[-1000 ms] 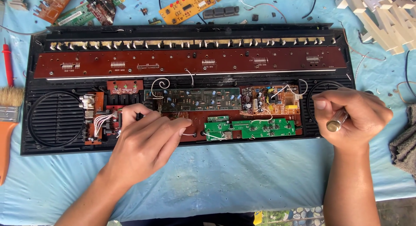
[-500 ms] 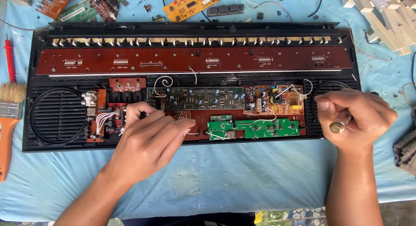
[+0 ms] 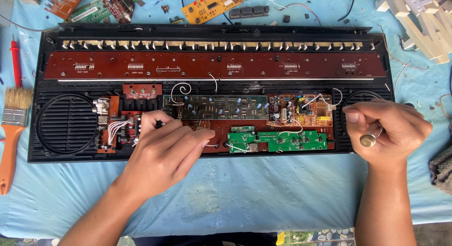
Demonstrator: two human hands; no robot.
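An opened keyboard (image 3: 212, 93) lies flat on the blue-covered counter (image 3: 245, 194), back shell off, boards exposed. The left hand (image 3: 162, 154) rests over the brown board (image 3: 207, 130) near the left speaker grille (image 3: 66, 123); its fingers (image 3: 197, 138) are half curled and pinch a small dark part at the thumb tip, too small to identify. The right hand (image 3: 386, 130) is clenched round a metal-capped tool (image 3: 371, 135) beside the right speaker grille (image 3: 365, 99), tip hidden. Judgement: the work is on the left end of the brown board. To do it well, keep the left hand steady, keep its heel off the white ribbon wires (image 3: 117, 129), and bring the tool in upright. A brush (image 3: 13, 128) lies well left, loose boards (image 3: 214, 4) above.
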